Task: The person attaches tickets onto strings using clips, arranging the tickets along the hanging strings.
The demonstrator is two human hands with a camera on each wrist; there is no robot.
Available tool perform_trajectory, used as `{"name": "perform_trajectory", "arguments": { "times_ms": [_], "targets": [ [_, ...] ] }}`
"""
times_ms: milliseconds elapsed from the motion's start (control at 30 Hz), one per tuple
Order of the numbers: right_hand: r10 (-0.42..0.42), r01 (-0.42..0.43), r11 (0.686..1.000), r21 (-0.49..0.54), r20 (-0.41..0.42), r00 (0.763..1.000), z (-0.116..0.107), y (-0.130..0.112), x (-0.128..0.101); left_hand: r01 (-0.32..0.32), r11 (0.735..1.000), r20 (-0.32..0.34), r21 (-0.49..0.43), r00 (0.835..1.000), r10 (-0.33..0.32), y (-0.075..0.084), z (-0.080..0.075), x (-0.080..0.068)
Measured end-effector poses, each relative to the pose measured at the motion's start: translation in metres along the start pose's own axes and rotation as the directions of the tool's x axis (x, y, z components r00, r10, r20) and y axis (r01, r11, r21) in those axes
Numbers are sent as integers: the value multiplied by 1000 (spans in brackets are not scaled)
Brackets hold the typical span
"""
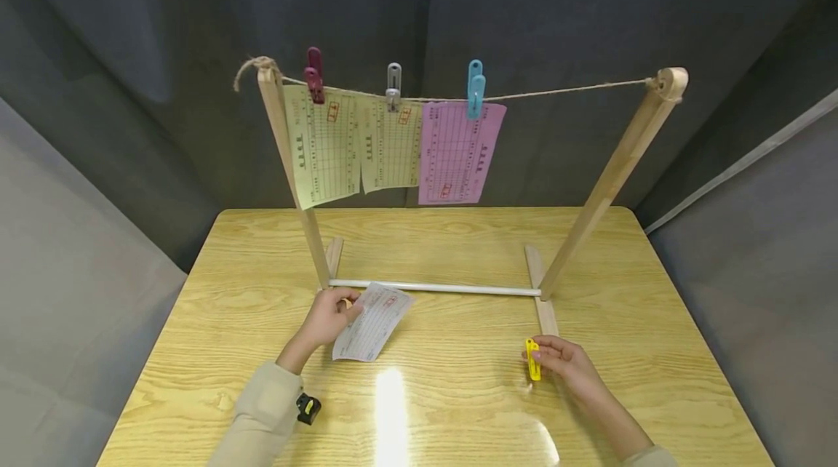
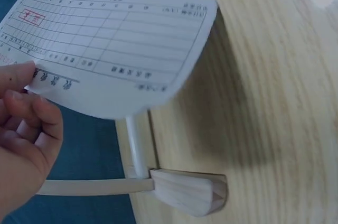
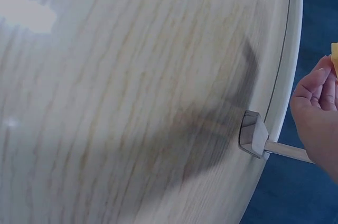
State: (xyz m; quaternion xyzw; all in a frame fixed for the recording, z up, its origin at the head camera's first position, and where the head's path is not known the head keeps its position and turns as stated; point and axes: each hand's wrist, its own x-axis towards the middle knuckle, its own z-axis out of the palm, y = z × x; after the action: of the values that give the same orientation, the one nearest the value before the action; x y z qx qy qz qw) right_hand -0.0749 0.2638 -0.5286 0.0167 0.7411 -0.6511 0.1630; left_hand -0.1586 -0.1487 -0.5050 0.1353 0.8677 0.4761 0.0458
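Note:
Between thumb and fingers my left hand [image 1: 332, 317] pinches a white printed form [image 1: 373, 323] with a red stamp, held above the table near the frame's left foot. In the left wrist view the form [image 2: 121, 49] bends slightly, gripped at one edge by the left hand [image 2: 26, 134]. On the other side, my right hand [image 1: 568, 364] holds a yellow clothespin [image 1: 533, 360] by the frame's right foot. Only a sliver of that clothespin [image 3: 335, 57] shows in the right wrist view. Overhead, a twine line [image 1: 563, 91] carries two yellow forms [image 1: 327, 154] and a pink form [image 1: 458, 154].
Dark red [image 1: 315, 76], grey [image 1: 393, 87] and blue [image 1: 476, 89] clothespins clip the hanging forms. Wooden posts [image 1: 612, 176] stand at both ends, joined low down by a white rod [image 1: 435, 287]. The wood-grain table [image 1: 458, 394] has grey curtains [image 1: 556, 9] around it.

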Motion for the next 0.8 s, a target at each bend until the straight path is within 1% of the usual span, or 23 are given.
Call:
{"name": "perform_trajectory", "arguments": {
  "times_ms": [167,300,433,600,700,800],
  "targets": [
    [16,-16,1000,25,-28,999,2,-3,1,-49,999,-18,-20,999,48,9,-3,0],
    [3,-2,1000,14,-49,999,4,-3,3,-104,994,-34,-39,994,103,16,-3,-1],
    [-15,16,1000,13,-68,998,4,-4,4,-133,991,-35,-33,991,132,22,-3,0],
    [-56,55,998,-11,-71,996,4,-10,4,-148,988,-38,-32,988,146,31,-4,0],
    [-97,96,995,-27,-62,993,3,-15,5,-157,986,-37,-48,987,155,38,-6,0],
    [-140,139,990,-16,-53,989,1,-21,5,-169,984,-35,-61,985,167,44,-7,0]
  ]
}}
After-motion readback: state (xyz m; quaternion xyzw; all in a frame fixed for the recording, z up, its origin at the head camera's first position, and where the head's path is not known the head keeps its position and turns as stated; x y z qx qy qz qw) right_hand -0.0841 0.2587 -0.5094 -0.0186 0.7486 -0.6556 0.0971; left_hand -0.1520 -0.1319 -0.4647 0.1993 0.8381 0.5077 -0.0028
